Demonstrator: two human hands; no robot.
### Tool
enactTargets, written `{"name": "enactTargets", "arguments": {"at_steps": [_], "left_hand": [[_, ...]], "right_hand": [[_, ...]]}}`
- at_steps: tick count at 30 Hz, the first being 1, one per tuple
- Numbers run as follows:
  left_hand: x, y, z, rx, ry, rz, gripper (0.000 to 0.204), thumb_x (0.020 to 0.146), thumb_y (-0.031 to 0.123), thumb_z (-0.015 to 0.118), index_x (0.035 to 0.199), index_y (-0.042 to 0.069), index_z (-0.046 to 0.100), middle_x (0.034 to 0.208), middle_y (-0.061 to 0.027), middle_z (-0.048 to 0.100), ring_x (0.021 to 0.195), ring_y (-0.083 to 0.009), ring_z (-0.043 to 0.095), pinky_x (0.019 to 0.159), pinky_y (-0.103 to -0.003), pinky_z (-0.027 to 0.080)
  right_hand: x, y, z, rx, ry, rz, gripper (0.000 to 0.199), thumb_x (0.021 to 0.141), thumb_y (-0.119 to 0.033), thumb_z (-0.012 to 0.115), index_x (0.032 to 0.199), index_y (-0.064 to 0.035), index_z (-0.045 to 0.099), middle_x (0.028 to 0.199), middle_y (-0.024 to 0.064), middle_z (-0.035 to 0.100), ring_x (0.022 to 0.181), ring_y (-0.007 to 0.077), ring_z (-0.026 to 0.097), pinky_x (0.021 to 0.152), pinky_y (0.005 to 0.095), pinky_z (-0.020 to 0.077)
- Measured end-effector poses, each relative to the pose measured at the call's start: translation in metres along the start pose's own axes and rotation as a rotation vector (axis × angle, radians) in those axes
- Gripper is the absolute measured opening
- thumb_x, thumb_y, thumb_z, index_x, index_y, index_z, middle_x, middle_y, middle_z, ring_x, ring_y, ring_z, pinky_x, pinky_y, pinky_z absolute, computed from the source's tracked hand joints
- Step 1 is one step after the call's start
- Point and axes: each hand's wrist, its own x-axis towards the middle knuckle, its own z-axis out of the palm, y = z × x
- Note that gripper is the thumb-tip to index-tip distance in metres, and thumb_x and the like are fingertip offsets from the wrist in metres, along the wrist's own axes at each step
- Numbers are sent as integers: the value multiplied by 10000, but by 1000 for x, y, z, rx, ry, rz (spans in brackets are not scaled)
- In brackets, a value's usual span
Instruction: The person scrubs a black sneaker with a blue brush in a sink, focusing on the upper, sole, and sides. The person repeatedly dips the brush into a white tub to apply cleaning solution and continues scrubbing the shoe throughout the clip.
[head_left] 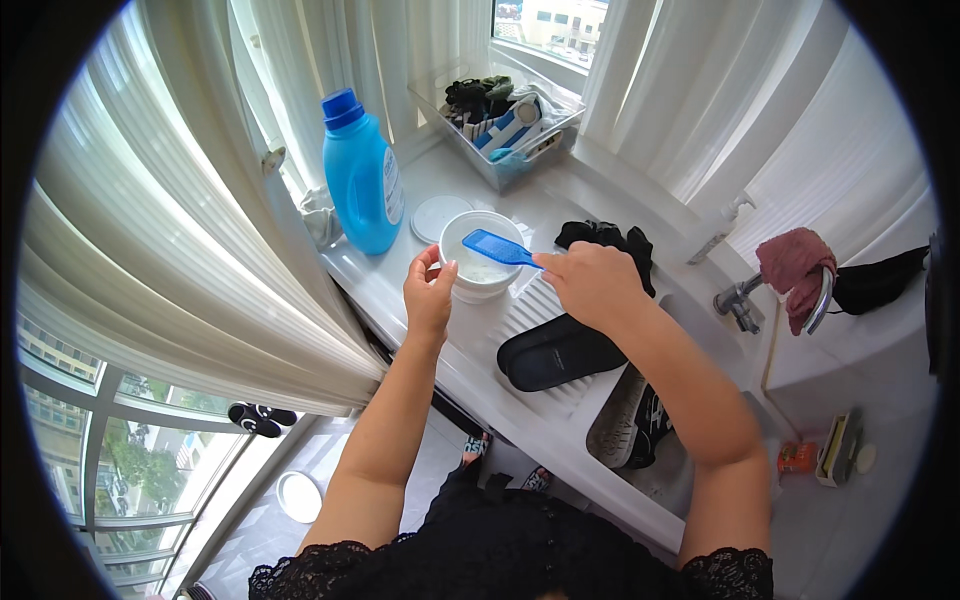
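Holds a blue plastic tool with a flat oblong head (497, 248) in the closed right hand (597, 283), thumb and fingers gripping the handle end. Points that head leftward over the open mouth of a round white plastic tub (482, 293); cannot tell whether it touches anything inside. Grips the tub at its left rim between thumb and fingers of the left hand (431, 298). Sees a round white lid (440, 217) lying flat just beyond, near an upright blue plastic bottle with a darker blue cap (360, 195).

Makes out 1 white label (392, 187) with fine print on the bottle's side, 1 faint mark on a flat black sole (560, 353), and pale lettering on a dark shoe-like item (650, 430).

Finds the sole lying across a ridged white washboard (528, 308), below the right wrist, and the shoe-like item in the basin under the right forearm. Sees a crumpled black cloth (640, 250) just behind the right hand. Has the glossy white counter's front edge (466, 388) under the left forearm, with counter surface between the tub and a clear plastic box of mixed items (500, 178) farther back.
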Motion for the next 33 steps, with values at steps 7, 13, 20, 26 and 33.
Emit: {"name": "enactTargets", "arguments": {"at_steps": [7,13,20,26,33], "left_hand": [[-5,3,5,96,-64,88,455,843,168,653,1240,2,501,1081,-96,571,945,-150,530,772,-287,474],[13,-9,-1,39,8,58,412,868,152,626,1221,-20,499,1105,-104,567,937,-141,531,817,-270,450],[14,-4,2,137,146,47,444,887,169,609,1264,-15,464,1211,-105,516,1021,-179,499,874,-294,420],[-121,28,78,-132,-392,427,353,905,26,543,1244,15,444,1269,-161,464,1107,-183,496,928,-301,418],[-230,-71,220,518,-884,-949,736,775,335,734,1342,-4,407,1410,-185,375,1251,-315,418,1018,-396,347]], "right_hand": [[28,-20,-11,-140,-355,37,220,885,-256,563,1053,-217,700,825,88,661,757,268,651,621,382,510],[-1,16,-19,333,-135,201,222,878,-224,588,1049,-150,709,796,56,654,641,162,600,605,320,482],[-89,66,2,1827,-236,818,352,933,-254,560,1254,-110,565,723,12,533,434,25,295,363,176,212],[-221,94,-3,2115,21,903,419,939,-276,551,1323,-122,490,734,8,515,432,27,291,352,161,208],[-374,118,-4,1912,395,1141,487,936,-289,554,1365,-88,438,743,8,535,415,36,307,341,172,239]]}}
